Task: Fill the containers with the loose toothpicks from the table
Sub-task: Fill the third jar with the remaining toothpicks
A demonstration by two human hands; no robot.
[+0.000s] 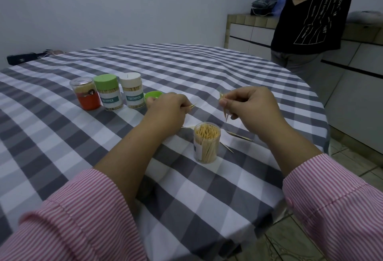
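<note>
An open clear container (206, 143) packed with toothpicks stands upright on the checked tablecloth, between my two hands. My right hand (248, 107) pinches a small bundle of toothpicks (224, 110) just above and right of the container's mouth. My left hand (167, 109) is curled, with toothpick tips (192, 106) poking out from its fingers. Several loose toothpicks (240, 136) lie on the cloth to the right of the container. A loose green lid (153, 95) sits behind my left hand.
Three closed containers stand at the back left: a red one (87, 93), a green-lidded one (108, 92) and a white-lidded one (132, 90). The round table's edge (323, 115) curves close on the right. A person in a black shirt (306, 18) stands beyond it by a counter.
</note>
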